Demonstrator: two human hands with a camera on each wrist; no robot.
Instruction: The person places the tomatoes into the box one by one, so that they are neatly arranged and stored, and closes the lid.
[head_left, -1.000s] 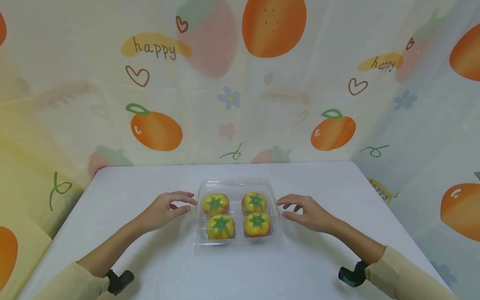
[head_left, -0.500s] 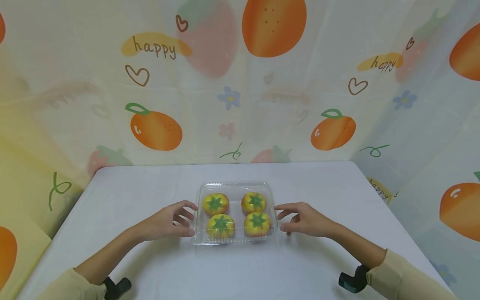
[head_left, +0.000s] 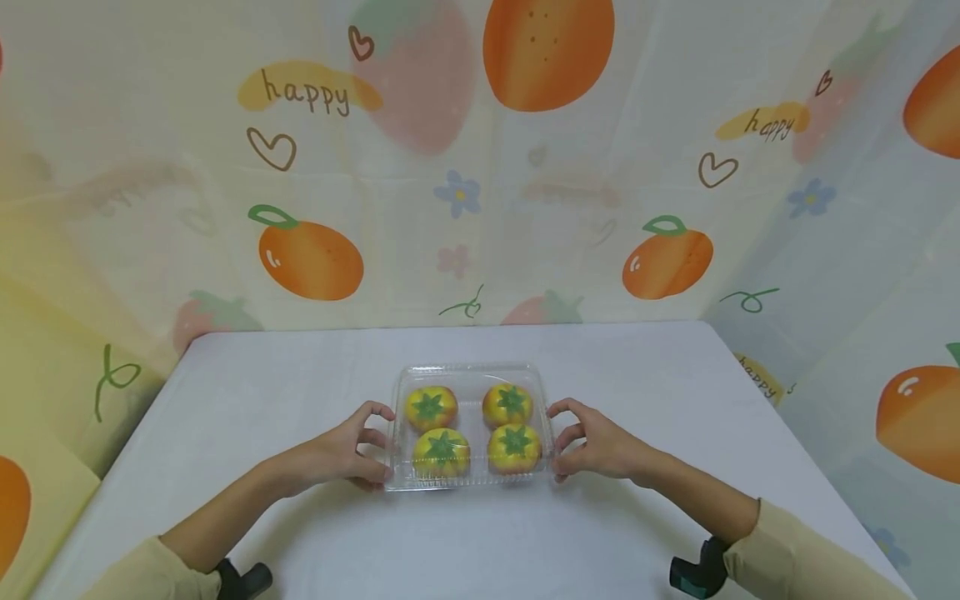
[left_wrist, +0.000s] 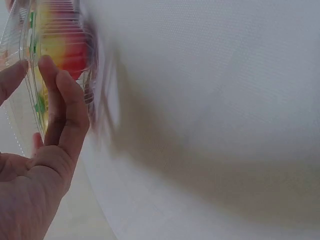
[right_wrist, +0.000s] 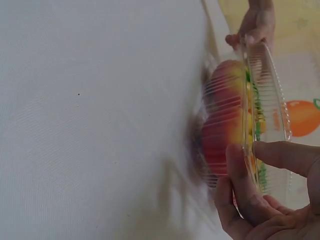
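Observation:
A clear plastic clamshell container (head_left: 470, 367) with a ribbed wall sits on the white table, its lid down. Inside are several yellow-and-red persimmon-like fruits (head_left: 441, 452), each topped by a green star-shaped calyx. On its left side my left hand (head_left: 348, 448) pinches the rim, and the left wrist view shows the fingers (left_wrist: 72, 95) curled at the flange. My right hand (head_left: 600, 442) grips the opposite side. In the right wrist view its thumb (right_wrist: 280, 152) lies on the lid edge, with the other fingers beneath the flange.
A white cloth covers the table (head_left: 480, 542). Behind it hangs a pale curtain (head_left: 405, 208) printed with oranges, strawberries and the word happy; it continues along both sides. Black devices (head_left: 697, 575) are worn at both wrists below beige sleeves (head_left: 806, 550).
Both hands have come down and toward the viewer along the container's sides, and their fingers have curled onto its rim. The container has barely moved.

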